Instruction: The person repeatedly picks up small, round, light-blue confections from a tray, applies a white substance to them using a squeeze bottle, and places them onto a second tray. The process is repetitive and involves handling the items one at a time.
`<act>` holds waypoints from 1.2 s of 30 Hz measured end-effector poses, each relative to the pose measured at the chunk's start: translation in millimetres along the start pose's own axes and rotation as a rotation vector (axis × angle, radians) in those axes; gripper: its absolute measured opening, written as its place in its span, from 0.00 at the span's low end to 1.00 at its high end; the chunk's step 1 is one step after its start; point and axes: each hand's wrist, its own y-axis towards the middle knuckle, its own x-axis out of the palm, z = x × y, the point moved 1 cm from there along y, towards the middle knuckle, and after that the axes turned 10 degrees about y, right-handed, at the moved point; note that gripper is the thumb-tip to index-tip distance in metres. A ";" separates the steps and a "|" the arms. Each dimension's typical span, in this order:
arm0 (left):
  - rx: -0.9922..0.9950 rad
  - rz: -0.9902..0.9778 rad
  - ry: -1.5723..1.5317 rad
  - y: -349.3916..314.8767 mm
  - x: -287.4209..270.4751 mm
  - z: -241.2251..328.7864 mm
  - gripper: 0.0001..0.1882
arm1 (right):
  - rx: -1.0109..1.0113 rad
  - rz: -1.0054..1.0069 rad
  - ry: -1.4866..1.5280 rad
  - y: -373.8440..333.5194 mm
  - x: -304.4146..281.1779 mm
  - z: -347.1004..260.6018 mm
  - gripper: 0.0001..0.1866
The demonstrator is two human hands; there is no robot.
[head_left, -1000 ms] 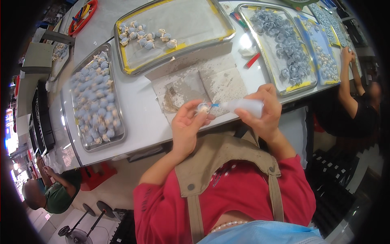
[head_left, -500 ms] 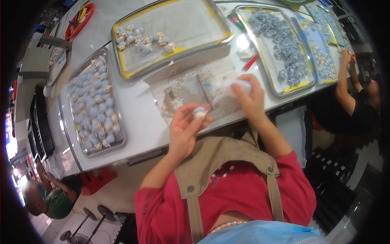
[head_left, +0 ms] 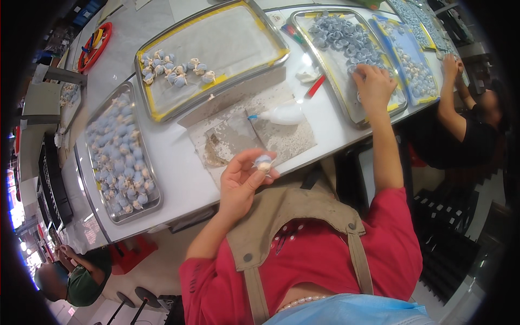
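My left hand pinches a small blue-and-cream figurine between thumb and fingers, above the table's front edge. To the right, my right hand reaches over a metal tray of grey-blue, curled cup-like pieces. Its fingers bend down together, tips among the pieces; whatever they grip is hidden. A white squeeze bottle with a blue tip lies on its side on a stained cardboard sheet, between my hands.
A large paper-lined tray holds several figurines; a narrower tray at left is full of them. A red tool lies beside the right tray. Beyond it is a blue tray. Co-workers sit at far right and lower left.
My right hand has laid down the squeeze bottle on the cardboard and moved right to the tray of grey-blue pieces. My left hand still holds the figurine. The view has shifted slightly.
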 end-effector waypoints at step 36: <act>0.205 0.140 0.300 2.5 18.1 1.6 0.19 | -0.475 0.020 0.933 -106.3 -75.8 -156.6 0.18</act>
